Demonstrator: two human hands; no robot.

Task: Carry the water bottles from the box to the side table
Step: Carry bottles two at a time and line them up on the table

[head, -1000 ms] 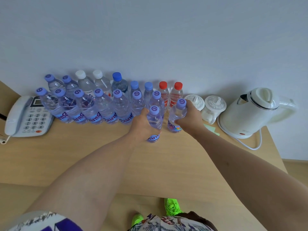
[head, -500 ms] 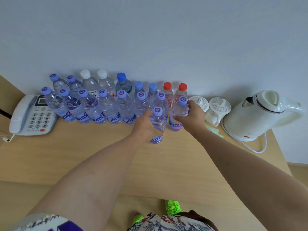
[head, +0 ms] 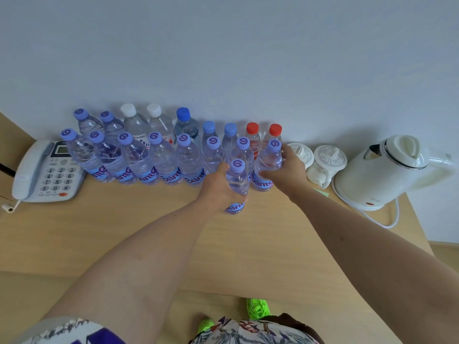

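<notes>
Several clear water bottles with purple caps stand in rows [head: 159, 160] along the wall on the wooden side table [head: 124, 227]. My left hand [head: 218, 187] grips one purple-capped bottle [head: 237, 184] standing just in front of the front row. My right hand [head: 288, 170] is wrapped around another purple-capped bottle [head: 268, 167] at the right end of the front row, which stands on the table. Behind are bottles with white, blue and red caps [head: 253, 135]. The box is out of view.
A white desk phone [head: 47, 172] lies at the table's left end. Two white lidded cups [head: 323, 162] and a white electric kettle [head: 387, 170] with its cord stand to the right of the bottles. The table's front edge is near my legs.
My right hand has pushed its bottle back into line at the right end of the front row. My left hand still holds its bottle, barely moved.
</notes>
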